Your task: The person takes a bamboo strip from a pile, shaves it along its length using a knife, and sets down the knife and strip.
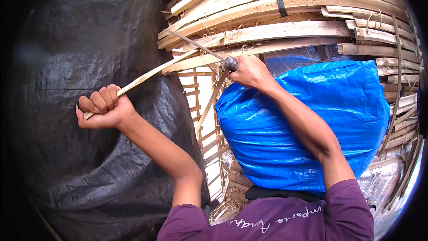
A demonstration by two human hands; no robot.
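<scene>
My left hand (106, 108) is closed in a fist around one end of a long, pale bamboo strip (156, 70), out to the left over the black sheeting. The strip slants up and to the right, and its far end lies across the stacked bamboo slats (285, 31). In my right hand (251, 72) is a knife (196, 44), gripped by its dark handle, its thin blade pointing up and left. Blade and strip cross near the strip's far end; whether they touch I cannot tell. Below my right forearm a blue plastic tarp (294, 120) covers my lap.
Black plastic sheeting (84, 58) fills the left side. More slats, some bound with a dark strap (279, 0), are piled at the far side and right. Between the sheeting and the tarp is a bamboo lattice (196, 93) with bright gaps. Shavings (238, 196) lie near my body.
</scene>
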